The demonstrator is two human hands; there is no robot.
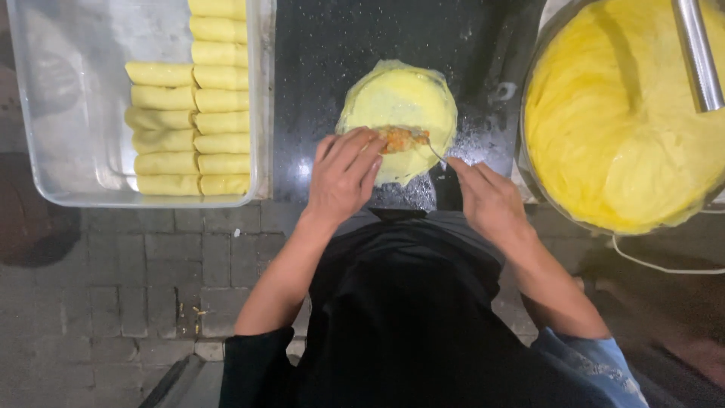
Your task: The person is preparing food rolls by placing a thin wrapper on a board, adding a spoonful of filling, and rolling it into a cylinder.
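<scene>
- While the left hand (343,175) is pressing its fingers on the orange filling (402,139), it is holding nothing, fingers loosely curved
- right hand (489,200) is pinching a thin metal utensil (436,152), tip reaching the filling
- round yellow crepe (400,113) is lying just beyond both hands on the dark counter (325,53)
- clear tray (75,174) of rolled crepes (192,113) is sitting left of the left hand
- big bowl of yellow stack (627,136) is sitting right of the right hand

No packages, labels, signs or screens show anywhere in this view.
</scene>
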